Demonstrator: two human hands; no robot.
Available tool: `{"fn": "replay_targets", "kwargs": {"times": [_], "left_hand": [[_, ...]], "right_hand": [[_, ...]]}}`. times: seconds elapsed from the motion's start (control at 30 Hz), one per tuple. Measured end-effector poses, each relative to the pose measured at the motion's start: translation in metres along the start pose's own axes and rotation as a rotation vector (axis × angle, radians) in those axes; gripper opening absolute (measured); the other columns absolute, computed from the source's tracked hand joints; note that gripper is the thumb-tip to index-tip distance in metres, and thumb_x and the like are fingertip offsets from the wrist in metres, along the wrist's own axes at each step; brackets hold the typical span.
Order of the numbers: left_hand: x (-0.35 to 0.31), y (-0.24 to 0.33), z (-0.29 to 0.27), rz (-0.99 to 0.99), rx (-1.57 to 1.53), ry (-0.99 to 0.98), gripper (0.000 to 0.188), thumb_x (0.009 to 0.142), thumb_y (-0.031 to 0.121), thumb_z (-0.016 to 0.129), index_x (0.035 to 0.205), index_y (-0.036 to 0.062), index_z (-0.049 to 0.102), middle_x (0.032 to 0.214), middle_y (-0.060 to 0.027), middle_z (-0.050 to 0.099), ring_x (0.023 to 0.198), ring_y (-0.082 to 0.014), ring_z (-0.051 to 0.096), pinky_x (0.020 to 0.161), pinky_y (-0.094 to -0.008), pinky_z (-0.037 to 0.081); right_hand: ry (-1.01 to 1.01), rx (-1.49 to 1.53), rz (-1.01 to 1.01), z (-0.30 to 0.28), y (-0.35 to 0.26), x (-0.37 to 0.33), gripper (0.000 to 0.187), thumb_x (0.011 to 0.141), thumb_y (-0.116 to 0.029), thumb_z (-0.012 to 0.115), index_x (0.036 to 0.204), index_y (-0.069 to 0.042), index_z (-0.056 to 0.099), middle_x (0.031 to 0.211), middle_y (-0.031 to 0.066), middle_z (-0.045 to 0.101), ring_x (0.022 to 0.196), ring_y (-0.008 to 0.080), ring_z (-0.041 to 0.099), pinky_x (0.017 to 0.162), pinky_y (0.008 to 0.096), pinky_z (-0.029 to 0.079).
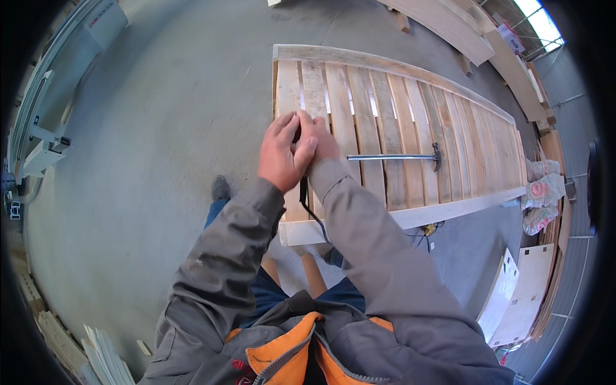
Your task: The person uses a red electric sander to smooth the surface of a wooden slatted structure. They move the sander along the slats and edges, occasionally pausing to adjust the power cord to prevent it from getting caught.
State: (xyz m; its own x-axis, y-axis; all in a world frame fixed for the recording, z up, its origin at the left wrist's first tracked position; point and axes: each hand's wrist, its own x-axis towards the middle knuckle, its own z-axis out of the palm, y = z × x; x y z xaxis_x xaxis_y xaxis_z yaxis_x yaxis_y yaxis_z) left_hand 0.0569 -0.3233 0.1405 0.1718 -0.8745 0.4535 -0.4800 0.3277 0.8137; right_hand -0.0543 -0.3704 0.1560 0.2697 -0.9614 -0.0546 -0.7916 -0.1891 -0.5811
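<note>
My left hand [277,157] and my right hand [323,140] are brought together over the near-left end of a slatted wooden panel [401,136]. Both are closed, fingertips meeting around something dark that they mostly hide. Below them hangs a black cord or strap [304,200], which runs down past the panel's near rail; whether it joins the dark thing is hidden. To the right of my hands a claw hammer [393,157] lies across the slats, its metal handle toward me and its head farther right. Part of my right hand is covered by the left.
A large pale machine [80,48] stands at the far left. Long boards [443,29] lie at the far right, with printed sacks [542,196] nearby. Pale panels [523,292] lean at the right. A yellow tool [428,229] with cables sits beside the panel's near rail. Wood strips [106,353] lie lower left.
</note>
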Motion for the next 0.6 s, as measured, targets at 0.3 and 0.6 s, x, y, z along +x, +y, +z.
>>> {"fn": "replay_targets", "kwargs": {"times": [0.3, 0.6], "left_hand": [[0.090, -0.047, 0.009, -0.082, -0.149, 0.024, 0.059, 0.096, 0.037, 0.067, 0.134, -0.0073, 0.065, 0.139, -0.0277, 0.064, 0.124, -0.0404, 0.066, 0.104, -0.0409, 0.053], [0.159, -0.085, 0.004, -0.066, -0.099, 0.049, 0.052, 0.099, 0.040, 0.061, 0.126, -0.0027, 0.071, 0.130, -0.0231, 0.071, 0.122, -0.0354, 0.068, 0.105, -0.0367, 0.050]], "right_hand": [[-0.013, -0.073, 0.044, -0.018, -0.025, 0.093, 0.043, 0.093, -0.034, 0.065, 0.132, -0.019, 0.055, 0.133, 0.0205, 0.058, 0.115, 0.0427, 0.068, 0.096, 0.0473, 0.057], [0.078, -0.215, -0.088, 0.007, -0.018, 0.192, 0.046, 0.091, -0.035, 0.063, 0.133, -0.016, 0.060, 0.135, 0.0230, 0.063, 0.123, 0.0415, 0.066, 0.102, 0.0478, 0.056]]}}
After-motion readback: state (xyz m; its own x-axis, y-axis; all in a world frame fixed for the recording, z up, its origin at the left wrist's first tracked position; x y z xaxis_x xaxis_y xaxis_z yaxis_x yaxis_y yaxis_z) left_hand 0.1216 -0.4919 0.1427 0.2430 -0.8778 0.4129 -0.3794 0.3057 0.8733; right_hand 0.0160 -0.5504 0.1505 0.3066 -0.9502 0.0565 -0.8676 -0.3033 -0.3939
